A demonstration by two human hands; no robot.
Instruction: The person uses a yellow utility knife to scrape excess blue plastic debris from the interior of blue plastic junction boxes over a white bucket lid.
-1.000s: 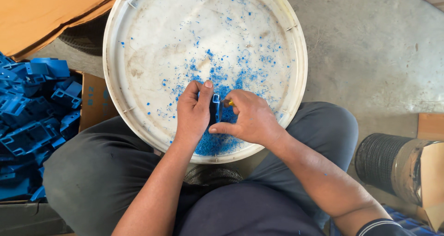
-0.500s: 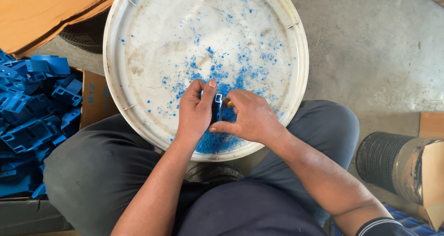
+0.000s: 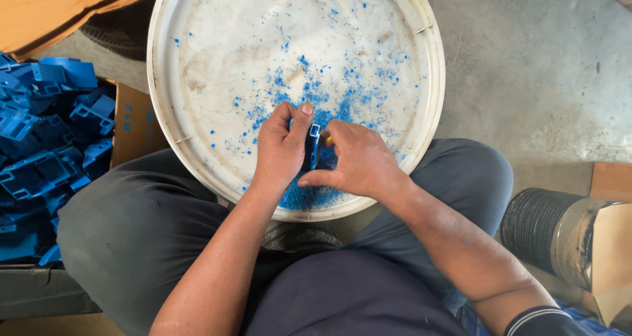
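Observation:
My left hand [image 3: 280, 148] grips a small blue plastic part [image 3: 311, 145], held upright over the near edge of a big round white lid [image 3: 197, 59]. Pressed against the part from the right is my right hand [image 3: 355, 161], closed around a small tool with a yellow-orange bit [image 3: 328, 140] showing; most of the tool is hidden in the fist. Blue plastic shavings [image 3: 309, 194] are piled on the lid just under both hands and scattered across its middle.
A cardboard box [image 3: 135, 122] at my left holds several blue plastic parts [image 3: 39, 158]. A dark ribbed cylinder [image 3: 533, 224] lies at the right beside cardboard [image 3: 612, 257]. Orange-brown cardboard [image 3: 59, 3] is at the top left. My knees frame the lid on a concrete floor [image 3: 540, 66].
Both hands have stayed over the pile of shavings. The fingers have shifted slightly around the blue part; nothing was picked up or let go.

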